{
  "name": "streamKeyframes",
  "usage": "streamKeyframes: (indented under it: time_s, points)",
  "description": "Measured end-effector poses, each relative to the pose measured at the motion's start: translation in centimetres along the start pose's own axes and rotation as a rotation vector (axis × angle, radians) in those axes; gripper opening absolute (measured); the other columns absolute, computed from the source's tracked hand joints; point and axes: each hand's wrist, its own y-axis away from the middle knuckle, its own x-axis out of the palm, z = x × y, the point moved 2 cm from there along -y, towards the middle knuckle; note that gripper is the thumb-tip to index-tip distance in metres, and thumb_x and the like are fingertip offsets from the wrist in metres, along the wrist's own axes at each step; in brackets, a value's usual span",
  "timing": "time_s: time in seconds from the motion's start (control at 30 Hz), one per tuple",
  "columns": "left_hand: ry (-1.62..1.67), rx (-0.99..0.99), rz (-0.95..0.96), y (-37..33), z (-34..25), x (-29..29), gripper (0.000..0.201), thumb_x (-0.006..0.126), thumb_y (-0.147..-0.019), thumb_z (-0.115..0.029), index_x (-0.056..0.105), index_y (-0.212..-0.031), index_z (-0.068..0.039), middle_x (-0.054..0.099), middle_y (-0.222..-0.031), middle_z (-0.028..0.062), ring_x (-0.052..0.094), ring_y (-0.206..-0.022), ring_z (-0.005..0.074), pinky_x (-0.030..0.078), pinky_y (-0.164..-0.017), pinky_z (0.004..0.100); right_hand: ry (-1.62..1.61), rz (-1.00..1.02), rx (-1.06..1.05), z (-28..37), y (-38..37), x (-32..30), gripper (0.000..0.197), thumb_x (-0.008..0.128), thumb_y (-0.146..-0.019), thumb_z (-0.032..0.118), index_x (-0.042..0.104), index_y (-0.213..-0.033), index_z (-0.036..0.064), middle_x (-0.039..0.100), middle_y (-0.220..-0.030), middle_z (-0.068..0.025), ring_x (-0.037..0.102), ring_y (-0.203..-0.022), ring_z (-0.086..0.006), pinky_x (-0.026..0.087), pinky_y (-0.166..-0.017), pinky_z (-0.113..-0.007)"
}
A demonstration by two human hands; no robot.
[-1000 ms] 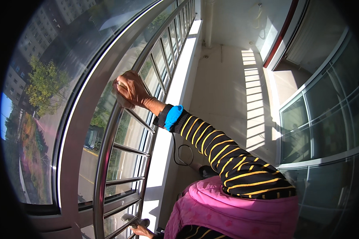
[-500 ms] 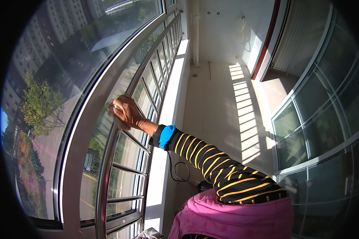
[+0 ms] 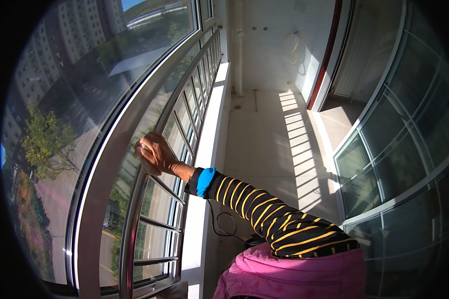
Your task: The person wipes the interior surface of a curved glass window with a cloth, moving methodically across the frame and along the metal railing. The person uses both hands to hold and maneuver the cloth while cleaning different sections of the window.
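My right hand [image 3: 157, 152] is closed around the top of the metal railing. A thin, pale cloth [image 3: 147, 167] is bunched under its fingers and palm, against the top rail [image 3: 134, 219]. The right arm reaches across to the left in a black sleeve with yellow stripes [image 3: 254, 204]; a blue band [image 3: 205, 182] circles the wrist. I do not see my left hand. A greyish, cloth-like shape [image 3: 177, 290] shows at the bottom edge beside the railing; what it is I cannot make out.
Behind the railing is a large framed window [image 3: 60, 124], with buildings and a tree outside. A white sill [image 3: 207, 164] runs along it. A dark cable [image 3: 224, 231] loops near the tiled floor [image 3: 259, 149]. Glass panelled doors [image 3: 384, 149] stand on the right.
The view has tilted slightly, so the room sits lower in it. My right hand keeps its grip at about the same rail spot. The greyish shape at the bottom has moved left, toward the railing.
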Motion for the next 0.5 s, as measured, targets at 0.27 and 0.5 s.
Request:
streamKeyframes:
  time_s: [0.27, 0.5]
  points:
    - [-0.002, -0.011, 0.027, -0.5, 0.1, -0.3, 0.033, 0.062, -0.09, -0.018, 0.067, -0.114, 0.005, 0.073, -0.089, 0.0152, 0.069, -0.079, 0.0257, 0.054, -0.068, 0.0378, 0.024, -0.052, -0.005, 0.0, 0.1, 0.1, 0.015, 0.057, -0.093, 0.02, 0.063, -0.097, 0.0066, 0.061, -0.092, -0.0144, 0.056, -0.095, -0.0355, 0.041, -0.094, -0.046]
    - [0.002, -0.079, 0.05, 0.5, 0.6, -2.9, 0.032, 0.061, -0.091, -0.017, 0.067, -0.113, 0.005, 0.073, -0.087, 0.0145, 0.069, -0.077, 0.0244, 0.054, -0.066, 0.0368, 0.028, -0.05, -0.005, 0.3, 0.0, -0.1, 0.014, 0.056, -0.093, 0.02, 0.061, -0.093, 0.0066, 0.061, -0.091, -0.0128, 0.055, -0.096, -0.0354, 0.04, -0.096, -0.047]
